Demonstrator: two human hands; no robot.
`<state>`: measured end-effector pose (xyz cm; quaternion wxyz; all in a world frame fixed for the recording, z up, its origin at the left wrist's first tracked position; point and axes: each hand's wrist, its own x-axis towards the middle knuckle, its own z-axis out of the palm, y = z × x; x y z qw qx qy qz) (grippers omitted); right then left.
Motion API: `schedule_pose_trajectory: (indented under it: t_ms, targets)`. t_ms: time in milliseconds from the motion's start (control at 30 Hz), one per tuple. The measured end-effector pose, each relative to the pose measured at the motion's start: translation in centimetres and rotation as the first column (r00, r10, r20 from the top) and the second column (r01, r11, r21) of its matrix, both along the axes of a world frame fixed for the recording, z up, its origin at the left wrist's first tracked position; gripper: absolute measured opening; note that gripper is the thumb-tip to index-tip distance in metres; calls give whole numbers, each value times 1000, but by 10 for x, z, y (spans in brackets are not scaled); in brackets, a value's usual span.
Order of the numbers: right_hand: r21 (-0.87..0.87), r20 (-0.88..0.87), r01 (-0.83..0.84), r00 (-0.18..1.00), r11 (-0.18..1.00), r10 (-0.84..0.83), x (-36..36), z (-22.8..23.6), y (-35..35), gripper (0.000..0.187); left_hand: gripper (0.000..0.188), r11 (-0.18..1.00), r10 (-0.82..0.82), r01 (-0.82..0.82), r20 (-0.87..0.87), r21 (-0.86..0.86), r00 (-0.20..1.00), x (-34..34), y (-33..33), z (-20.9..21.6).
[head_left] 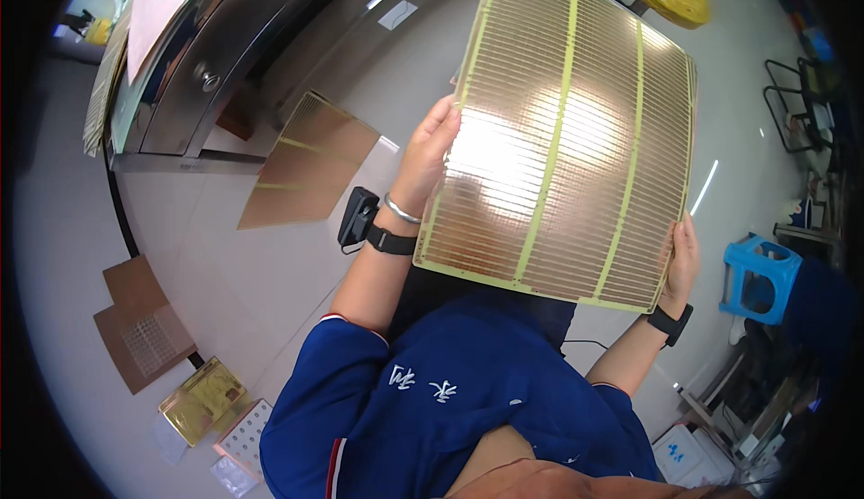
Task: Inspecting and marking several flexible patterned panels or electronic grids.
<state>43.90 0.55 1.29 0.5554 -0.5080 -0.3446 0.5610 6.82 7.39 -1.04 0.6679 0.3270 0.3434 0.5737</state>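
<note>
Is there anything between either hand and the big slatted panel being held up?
Nothing visible. The left hand grips the left edge of the panel directly, and the right hand holds its lower right edge. Both hands are bare and touch it directly.

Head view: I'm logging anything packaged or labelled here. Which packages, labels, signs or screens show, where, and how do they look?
Label: small white slip on the steel cabinet, upper middle, four-sided.
Packets: clear bags on the floor, lower left, beside a gold tray.
Boxes: white with blue marks, lower right.
No screens or signs show.
</note>
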Motion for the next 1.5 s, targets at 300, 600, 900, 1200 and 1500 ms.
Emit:
schedule_pose_trajectory:
  t_ms: [300,600,900,1200,1500]
  targets:
    - [17,42,28,999,999,-29,16,-16,-6,31,40,1000,-15,16,79,-12,997,-7,-17,10]
    - [-7,89,176,981,984,-174,22,-23,-9,14,45,990,-132,132,-6,53,991,-15,-32,11]
    - [14,36,89,995,996,-89,40,-40,-17,14,34,984,-170,163,103,72,980,-16,-35,16]
    - [30,82,65,994,997,-67,36,-36,-17,21,37,970,-223,196,199,144,954,-25,-38,5]
    - [101,5,112,994,989,-113,25,-15,-18,21,35,989,-148,141,156,53,977,-25,-40,-7]
